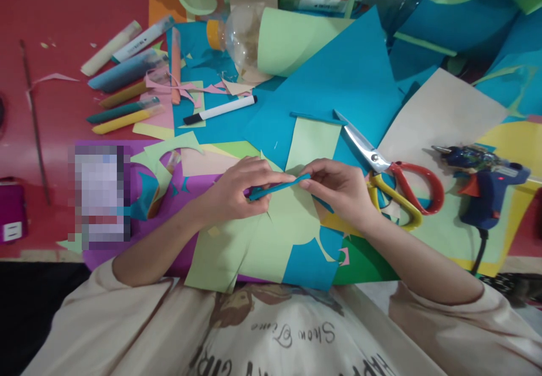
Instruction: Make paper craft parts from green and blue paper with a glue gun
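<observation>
My left hand (237, 189) and my right hand (339, 187) both pinch a thin rolled strip of blue paper (277, 186), one hand at each end, fingers closed on it. The strip is held just above a light green cut sheet (271, 235) that lies over purple and blue papers at the table's near edge. Scissors with red and yellow handles (393, 181) lie open just right of my right hand. A blue glue gun (483, 178) rests further right on its stand.
Rolled paper tubes and markers (127, 71) lie at the back left on the red table. A black-capped white marker (220, 109) lies mid-table. A clear bottle with an orange cap (231, 34), a large blue sheet (339, 82) and green sheets crowd the back.
</observation>
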